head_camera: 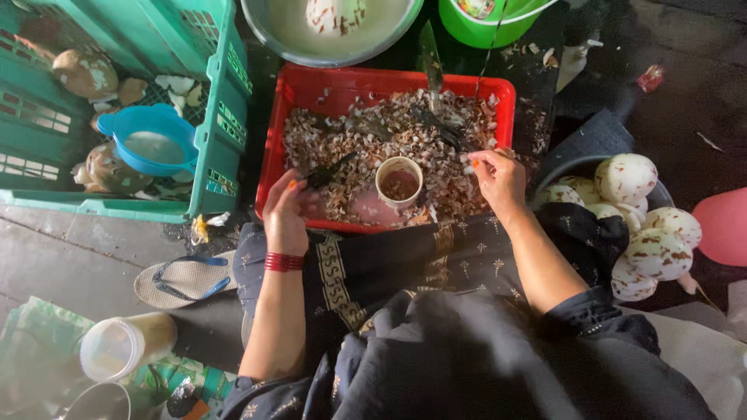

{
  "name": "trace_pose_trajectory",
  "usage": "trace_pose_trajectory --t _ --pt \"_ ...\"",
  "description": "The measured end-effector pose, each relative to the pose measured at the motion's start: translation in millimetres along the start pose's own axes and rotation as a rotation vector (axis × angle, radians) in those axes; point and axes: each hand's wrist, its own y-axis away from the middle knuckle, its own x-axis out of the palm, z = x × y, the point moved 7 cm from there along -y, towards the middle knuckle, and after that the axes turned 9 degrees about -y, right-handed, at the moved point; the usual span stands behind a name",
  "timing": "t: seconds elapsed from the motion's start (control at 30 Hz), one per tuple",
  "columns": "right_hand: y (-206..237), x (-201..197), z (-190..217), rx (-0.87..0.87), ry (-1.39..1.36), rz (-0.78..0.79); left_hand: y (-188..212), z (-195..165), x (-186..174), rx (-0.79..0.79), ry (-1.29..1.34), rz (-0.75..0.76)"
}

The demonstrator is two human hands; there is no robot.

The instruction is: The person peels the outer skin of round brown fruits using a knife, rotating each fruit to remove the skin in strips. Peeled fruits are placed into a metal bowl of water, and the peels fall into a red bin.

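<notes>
A red plastic tray [271,159] full of brown and white shell scraps sits in front of my knees. My left hand [286,211] rests at the tray's near left edge, fingers closed on a dark thin tool [328,172] that points up and right. My right hand [498,177] hovers over the tray's right side, with a small pale scrap [470,162] pinched between thumb and fingertips. A small round cup [399,181] with brown contents stands in the scraps between my hands. A large knife [430,58] stands upright at the tray's far edge.
A green crate [222,117] at left holds a blue strainer [152,138] and husked coconuts. A metal bowl [331,31] and a green bucket [482,19] lie beyond the tray. Peeled white coconuts [634,210] fill a basin at right. A sandal [183,278] and a plastic jar [124,344] lie at left.
</notes>
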Motion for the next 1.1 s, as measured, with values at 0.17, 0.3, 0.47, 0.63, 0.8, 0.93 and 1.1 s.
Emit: trace_pose_trajectory --t 0.17,0.3,0.47,0.63,0.8,0.93,1.1 --pt "-9 14 -17 0.1 -0.188 0.012 -16 17 -36 0.017 0.221 -0.08" --pt "-11 25 -21 0.201 -0.192 0.035 -19 28 -43 -0.045 0.261 -0.046" --pt "-10 28 -24 0.279 -0.238 0.073 -26 35 -45 -0.079 0.207 -0.047" --pt "-14 28 -27 0.315 -0.305 0.087 -29 36 -43 -0.129 0.161 -0.04" --pt "-12 33 -33 0.396 -0.321 0.125 -25 32 -40 -0.123 0.142 -0.038" --pt "-11 37 -31 0.364 -0.328 0.15 -23 31 -37 -0.13 0.116 -0.035" --pt "-8 40 -35 0.456 -0.304 0.17 -23 32 -36 -0.138 0.082 -0.024"
